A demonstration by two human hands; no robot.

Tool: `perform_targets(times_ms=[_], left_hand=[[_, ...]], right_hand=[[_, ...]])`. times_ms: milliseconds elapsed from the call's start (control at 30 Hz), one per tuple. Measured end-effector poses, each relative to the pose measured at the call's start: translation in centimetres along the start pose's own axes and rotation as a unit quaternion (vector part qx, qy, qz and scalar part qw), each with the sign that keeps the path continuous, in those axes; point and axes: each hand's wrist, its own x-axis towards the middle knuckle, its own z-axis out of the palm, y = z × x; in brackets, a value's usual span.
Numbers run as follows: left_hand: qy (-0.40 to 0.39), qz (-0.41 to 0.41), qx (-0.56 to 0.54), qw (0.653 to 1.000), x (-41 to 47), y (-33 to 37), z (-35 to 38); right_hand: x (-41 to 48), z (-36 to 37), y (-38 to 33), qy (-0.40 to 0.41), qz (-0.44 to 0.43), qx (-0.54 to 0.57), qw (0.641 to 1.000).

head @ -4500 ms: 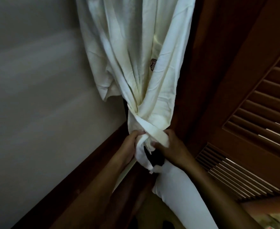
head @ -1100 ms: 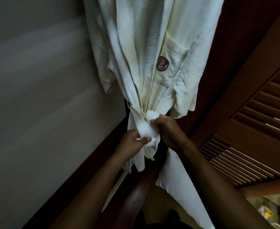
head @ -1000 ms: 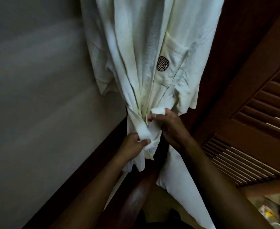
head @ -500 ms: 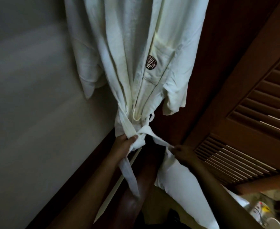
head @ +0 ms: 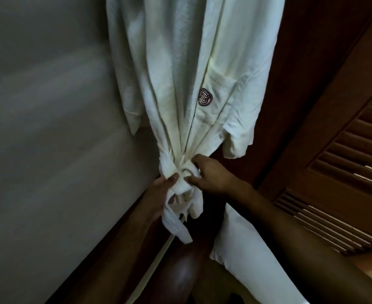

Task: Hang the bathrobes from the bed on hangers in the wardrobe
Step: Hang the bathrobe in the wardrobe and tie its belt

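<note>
A white bathrobe [head: 180,73] hangs in the wardrobe, its top out of view, so no hanger shows. A dark wavy logo [head: 204,99] marks its chest pocket. The robe's belt [head: 182,183] is knotted round the gathered waist, with loose ends dangling below. My left hand [head: 158,194] grips the belt at the left side of the knot, thumb over it. My right hand [head: 211,174] pinches the knot from the right with thumb and fingers.
A pale wall [head: 44,128] fills the left. The dark wooden wardrobe frame [head: 312,84] runs behind the robe and a louvred door [head: 345,183] stands open on the right. More white fabric [head: 242,249] hangs lower right, behind my right forearm.
Half a second ago my hands pulled the belt ends apart, the right hand out to the right. Both hands have come back together on the knot.
</note>
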Motion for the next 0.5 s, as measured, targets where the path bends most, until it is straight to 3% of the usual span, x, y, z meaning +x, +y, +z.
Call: perform_targets(times_ms=[100, 233, 400, 500], left_hand=[[-0.008, 0.011, 0.015, 1.000, 0.0, 0.7, 0.4], [-0.058, 0.055, -0.026, 0.996, 1.0, 1.2, -0.7], [0.073, 0.049, -0.089, 0.992, 5.0, 0.0, -2.6], [0.155, 0.033, -0.037, 0.987, 7.0, -2.1, -2.1]], right_hand=[[1.0, -1.2, 0.0, -0.016, 0.002, 0.000, 1.000], [1.7, -4.5, 1.2, 0.094, 0.053, 0.025, 0.994], [1.4, -8.7, 1.8, 0.283, 0.125, 0.042, 0.950], [1.4, -10.9, 1.5, 0.338, 0.163, 0.030, 0.927]])
